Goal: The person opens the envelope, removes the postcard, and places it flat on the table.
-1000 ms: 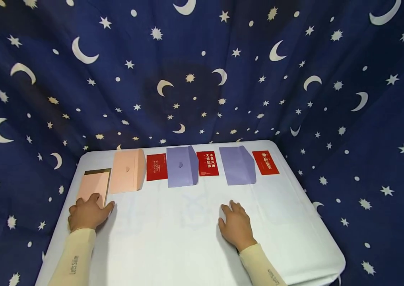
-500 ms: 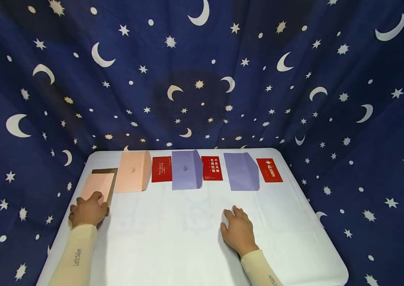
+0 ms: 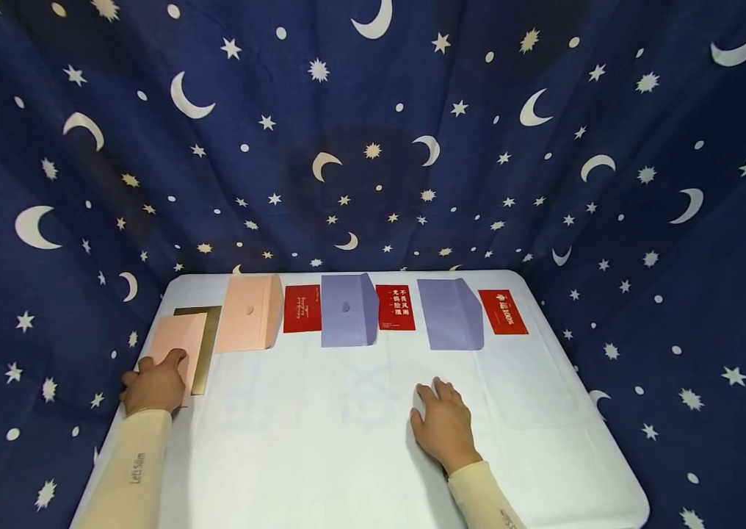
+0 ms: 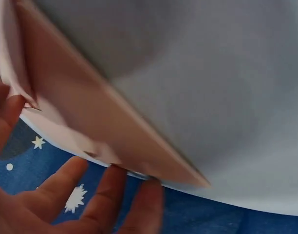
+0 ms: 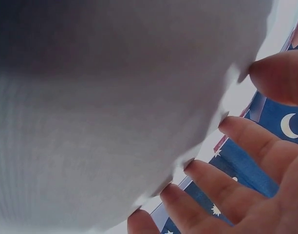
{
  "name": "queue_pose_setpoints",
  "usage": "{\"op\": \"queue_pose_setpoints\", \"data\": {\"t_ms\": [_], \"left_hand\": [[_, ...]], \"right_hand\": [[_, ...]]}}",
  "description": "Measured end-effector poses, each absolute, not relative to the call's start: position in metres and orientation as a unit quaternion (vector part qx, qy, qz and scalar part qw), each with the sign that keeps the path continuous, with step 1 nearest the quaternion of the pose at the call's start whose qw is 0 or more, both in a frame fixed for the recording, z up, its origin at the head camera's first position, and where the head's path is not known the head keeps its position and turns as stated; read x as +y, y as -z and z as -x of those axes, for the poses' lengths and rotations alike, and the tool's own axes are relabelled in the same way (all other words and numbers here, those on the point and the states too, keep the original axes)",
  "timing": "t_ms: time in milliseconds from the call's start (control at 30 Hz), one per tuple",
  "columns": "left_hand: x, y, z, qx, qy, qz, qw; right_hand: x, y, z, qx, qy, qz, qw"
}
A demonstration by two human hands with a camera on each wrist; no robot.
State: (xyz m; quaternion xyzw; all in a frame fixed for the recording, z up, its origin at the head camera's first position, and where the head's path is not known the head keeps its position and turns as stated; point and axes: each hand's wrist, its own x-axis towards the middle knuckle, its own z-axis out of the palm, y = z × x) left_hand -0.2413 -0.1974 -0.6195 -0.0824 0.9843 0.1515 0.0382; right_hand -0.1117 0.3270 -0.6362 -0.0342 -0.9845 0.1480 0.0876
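At the left end of the table, my left hand (image 3: 155, 382) lies over a pink envelope (image 3: 178, 334). Its thumb and index finger pinch the envelope's edge, and the other fingers (image 4: 105, 195) spread over it. In the left wrist view a bent pink layer (image 4: 5, 44) stands up beside the thumb. A gold-brown envelope (image 3: 204, 360) shows under its right side, partly covered. My right hand (image 3: 444, 426) rests on the white table right of centre, holding nothing, fingertips (image 5: 229, 124) touching the cloth.
Along the back of the white table (image 3: 320, 455) lie another pink envelope (image 3: 241, 323), a red card (image 3: 302, 308), a purple envelope (image 3: 345, 323), a second red card (image 3: 396, 316), another purple envelope (image 3: 446, 323) and a third red card (image 3: 504, 312). A starry blue curtain (image 3: 247, 184) surrounds it.
The pink envelope under my left hand has slid left and toward me, uncovering more of the gold-brown one. The left thumb has drawn in. My right hand stays about in place.
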Motion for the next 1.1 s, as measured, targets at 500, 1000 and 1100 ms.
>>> {"op": "queue_pose_setpoints", "data": {"t_ms": [500, 1000, 1100], "left_hand": [[-0.207, 0.63, 0.241, 0.991, -0.124, 0.053, 0.014], [-0.204, 0.62, 0.243, 0.99, -0.125, 0.052, 0.029], [-0.205, 0.622, 0.244, 0.99, -0.125, 0.056, 0.032]], "right_hand": [[0.325, 0.635, 0.111, -0.984, -0.155, 0.036, 0.08], [0.324, 0.635, 0.115, -0.984, -0.157, 0.033, 0.081], [0.324, 0.635, 0.115, -0.984, -0.157, 0.034, 0.078]]}}
